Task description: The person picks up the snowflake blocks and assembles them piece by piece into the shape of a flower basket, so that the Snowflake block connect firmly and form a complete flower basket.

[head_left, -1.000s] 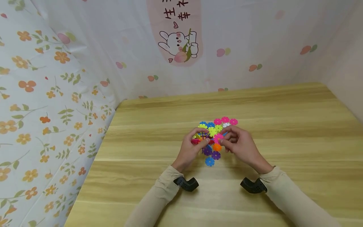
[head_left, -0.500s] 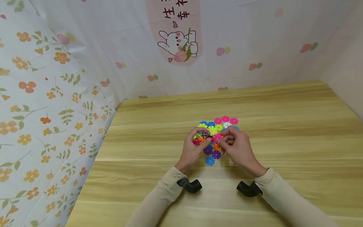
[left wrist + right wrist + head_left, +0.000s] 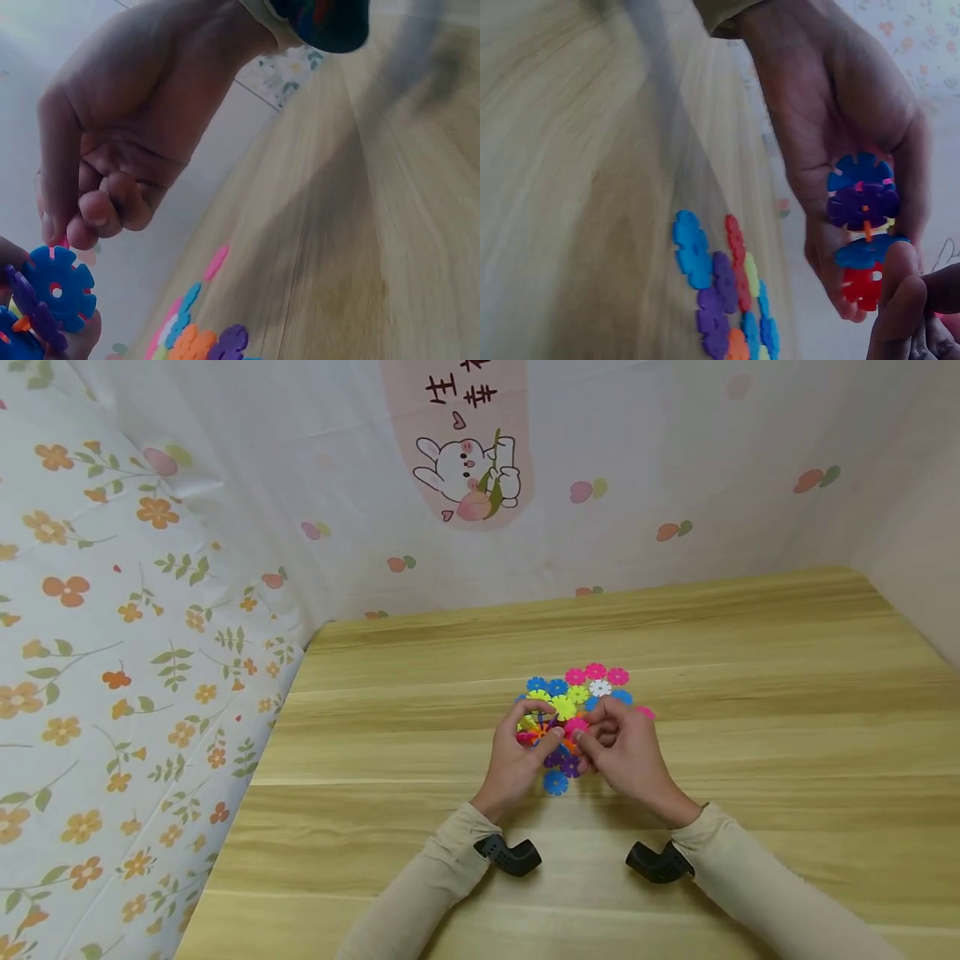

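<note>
Several notched plastic discs are joined into a cluster that my left hand holds between thumb and fingers. In the right wrist view, the cluster shows a purple disc between blue ones, with a red disc below, in the left hand. My right hand pinches a pink disc between thumb and index finger, close to the cluster's right side. The left wrist view shows the right hand with its other fingers curled, near the cluster's blue disc. Whether the pink disc touches the cluster, I cannot tell.
Loose discs lie around and beneath the hands on the wooden table: pink, white, yellow, blue and purple. A printed curtain stands behind the table, and a floral cloth hangs at the left.
The right hand has moved left with the pink disc, nearer the cluster. The left hand has shifted slightly right, and the cluster has tilted so its orange disc shows more.
</note>
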A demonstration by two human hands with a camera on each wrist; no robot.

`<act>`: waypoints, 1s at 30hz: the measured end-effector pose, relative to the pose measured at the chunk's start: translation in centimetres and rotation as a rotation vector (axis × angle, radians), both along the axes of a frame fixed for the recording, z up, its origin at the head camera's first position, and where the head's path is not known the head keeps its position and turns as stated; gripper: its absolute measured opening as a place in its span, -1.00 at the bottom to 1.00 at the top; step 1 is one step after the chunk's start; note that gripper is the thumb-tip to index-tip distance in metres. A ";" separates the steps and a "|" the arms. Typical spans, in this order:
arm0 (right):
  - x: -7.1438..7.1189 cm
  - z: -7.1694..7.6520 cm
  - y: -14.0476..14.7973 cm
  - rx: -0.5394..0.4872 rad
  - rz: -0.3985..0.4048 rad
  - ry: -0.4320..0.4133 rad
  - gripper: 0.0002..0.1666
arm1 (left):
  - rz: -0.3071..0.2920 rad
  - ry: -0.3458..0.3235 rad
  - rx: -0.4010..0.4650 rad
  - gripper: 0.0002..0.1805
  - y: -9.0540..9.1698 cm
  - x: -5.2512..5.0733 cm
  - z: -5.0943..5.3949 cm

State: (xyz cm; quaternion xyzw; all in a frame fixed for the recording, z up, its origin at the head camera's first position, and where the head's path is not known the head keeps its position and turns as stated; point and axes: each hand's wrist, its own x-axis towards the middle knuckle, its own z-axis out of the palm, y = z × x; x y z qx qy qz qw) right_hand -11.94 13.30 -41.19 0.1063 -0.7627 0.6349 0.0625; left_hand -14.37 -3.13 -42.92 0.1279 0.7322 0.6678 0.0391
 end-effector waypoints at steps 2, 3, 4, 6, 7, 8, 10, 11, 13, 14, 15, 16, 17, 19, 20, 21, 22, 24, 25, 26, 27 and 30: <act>0.0 -0.1 0.0 0.004 0.003 -0.015 -0.82 | 0.006 0.003 -0.009 -0.74 0.0 0.0 0.0; 0.0 -0.1 0.1 0.018 0.006 -0.017 -0.82 | -0.001 0.007 -0.012 -0.75 0.0 0.0 0.0; -0.1 0.0 0.2 0.036 0.011 -0.020 -0.83 | -0.013 0.009 -0.011 -0.74 0.0 0.0 0.0; -0.3 0.2 0.7 0.088 0.027 -0.016 -0.85 | -0.045 0.017 -0.005 -0.73 -0.1 -0.1 0.1; -0.4 0.3 0.9 0.116 0.037 -0.014 -0.85 | -0.069 0.017 0.003 -0.72 -0.2 -0.1 0.1; -0.6 0.5 1.2 0.150 0.048 -0.007 -0.86 | -0.093 0.015 0.005 -0.71 -0.4 -0.2 0.1; -0.9 1.0 1.8 0.202 0.082 -0.001 -0.87 | -0.139 0.003 0.024 -0.69 -0.9 -0.3 0.1; -1.1 1.2 2.0 0.226 0.100 -0.003 -0.88 | -0.161 -0.005 0.031 -0.68 -1.1 -0.3 0.1; -1.5 1.6 2.5 0.266 0.133 -0.010 -0.89 | -0.208 -0.008 0.038 -0.67 -1.6 -0.4 0.1; -1.7 1.7 2.6 0.284 0.149 -0.013 -0.89 | -0.230 -0.006 0.039 -0.68 -1.8 -0.5 0.1; -1.9 1.9 2.8 0.295 0.163 -0.017 -0.88 | -0.254 0.000 0.037 -0.68 -2.0 -0.6 0.2; -2.1 2.0 2.9 0.309 0.173 -0.019 -0.88 | -0.280 0.007 0.027 -0.68 -2.1 -0.7 0.2; -2.2 2.1 3.0 0.320 0.184 -0.021 -0.88 | -0.307 0.009 0.015 -0.69 -2.2 -0.7 0.3; -2.5 2.2 3.0 0.337 0.203 -0.019 -0.88 | -0.359 0.010 -0.005 -0.69 -2.2 -0.8 0.4; -2.5 2.3 2.9 0.345 0.211 -0.016 -0.88 | -0.380 0.004 -0.012 -0.69 -2.3 -0.8 0.5; -2.6 2.4 2.9 0.352 0.218 -0.011 -0.89 | -0.397 0.002 -0.024 -0.68 -2.3 -0.8 0.5; -2.7 2.4 2.9 0.359 0.221 -0.007 -0.89 | -0.410 -0.002 -0.031 -0.69 -2.2 -0.8 0.5; -2.8 2.6 2.8 0.369 0.225 -0.005 -0.90 | -0.415 0.003 -0.045 -0.70 -2.2 -0.8 0.4; -2.8 2.6 2.8 0.373 0.228 -0.004 -0.90 | -0.413 0.008 -0.050 -0.71 -2.1 -0.9 0.4; -2.9 2.6 2.9 0.372 0.235 -0.008 -0.90 | -0.407 0.014 -0.056 -0.72 -2.1 -0.8 0.4; -2.9 2.6 3.0 0.370 0.245 -0.015 -0.88 | -0.399 0.023 -0.065 -0.72 -2.1 -0.8 0.3; -3.3 2.4 3.6 0.367 0.280 -0.048 -0.83 | -0.377 0.014 -0.061 -0.73 -2.0 -0.7 0.3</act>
